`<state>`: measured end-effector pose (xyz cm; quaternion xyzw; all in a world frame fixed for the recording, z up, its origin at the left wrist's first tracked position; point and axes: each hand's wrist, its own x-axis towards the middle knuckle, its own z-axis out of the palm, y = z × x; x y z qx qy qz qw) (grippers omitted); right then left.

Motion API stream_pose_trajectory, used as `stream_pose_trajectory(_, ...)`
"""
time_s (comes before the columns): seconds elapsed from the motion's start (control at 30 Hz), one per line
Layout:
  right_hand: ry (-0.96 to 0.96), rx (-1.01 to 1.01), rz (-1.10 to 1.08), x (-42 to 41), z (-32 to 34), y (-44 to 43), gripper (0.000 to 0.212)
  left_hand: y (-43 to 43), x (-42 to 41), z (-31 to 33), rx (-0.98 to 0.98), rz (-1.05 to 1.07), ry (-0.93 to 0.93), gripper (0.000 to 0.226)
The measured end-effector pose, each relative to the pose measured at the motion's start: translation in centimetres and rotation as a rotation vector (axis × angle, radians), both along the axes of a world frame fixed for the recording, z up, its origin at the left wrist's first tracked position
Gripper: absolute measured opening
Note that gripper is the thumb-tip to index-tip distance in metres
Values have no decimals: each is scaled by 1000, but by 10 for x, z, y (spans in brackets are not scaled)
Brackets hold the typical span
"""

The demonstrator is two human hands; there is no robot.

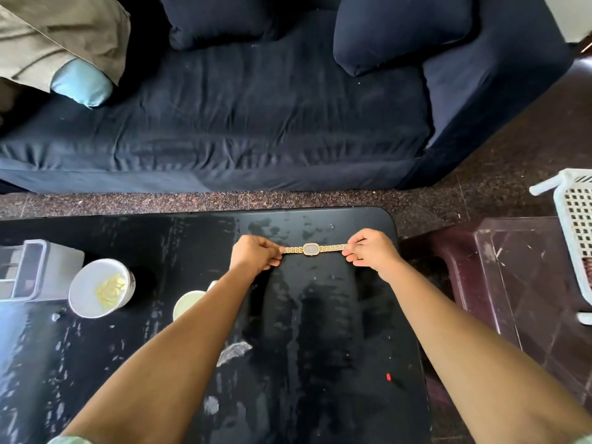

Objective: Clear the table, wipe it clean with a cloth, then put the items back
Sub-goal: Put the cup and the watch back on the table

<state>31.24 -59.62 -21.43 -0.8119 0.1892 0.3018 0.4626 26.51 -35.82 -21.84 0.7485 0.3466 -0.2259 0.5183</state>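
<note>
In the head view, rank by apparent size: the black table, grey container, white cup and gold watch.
Largest: black table.
Next: grey container and white cup look alike; the container is cut off by the frame edge, so unranked.
Smallest: gold watch.

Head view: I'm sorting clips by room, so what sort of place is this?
Probably a home living room: a dark blue sofa with cushions stands beyond a low black table, and a white plastic basket is nearby.
</note>
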Motion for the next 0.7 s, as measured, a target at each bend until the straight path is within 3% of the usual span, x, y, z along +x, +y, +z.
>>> stream_pose_trajectory(0.1,-21,-45,-101,0,-3,-2,15,6,0,-3,71,21,4,11)
stream_pose_trajectory(0.27,-68,-136,-136,-4,-8,-3,14,7,-3,-4,-47,89,51,6)
stream_pose_trajectory(0.37,-102,-189,-149,-5,-9,0,16,7,-1,-1,-85,94,76,15)
stream_pose_trajectory(0.7,-104,-333,-72,-2,-4,10,17,9,-2,4,229,-42,20,17)
